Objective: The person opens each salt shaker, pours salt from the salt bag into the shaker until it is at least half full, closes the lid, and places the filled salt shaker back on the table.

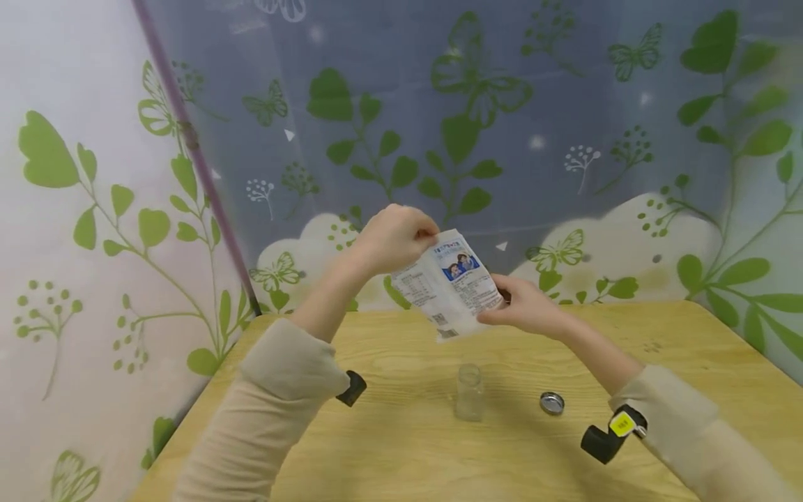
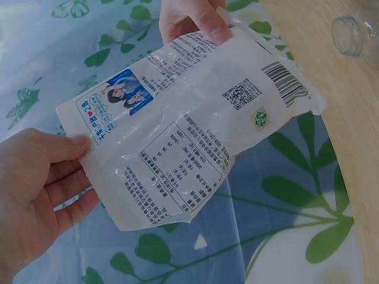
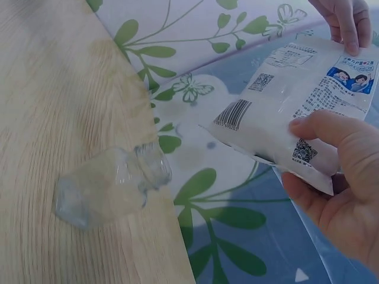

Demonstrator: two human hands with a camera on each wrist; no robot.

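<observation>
Over the table, both hands hold up a white printed plastic bag, tilted in the air. Its back carries a barcode, QR codes, a text table and a small blue picture. The left hand pinches the bag's upper edge between thumb and fingers; in the left wrist view the thumb lies on its front. Lower down, the right hand grips the side, thumb on the printed face and fingers behind. Below the bag stands a clear glass jar without its lid, its open mouth upward. The bag's contents look white.
A silver screw lid lies on the wooden table, right of the jar. Behind the table hangs a blue and white cloth with green leaves and butterflies. A purple pole rises at the left. Black wrist cameras sit at both sleeves.
</observation>
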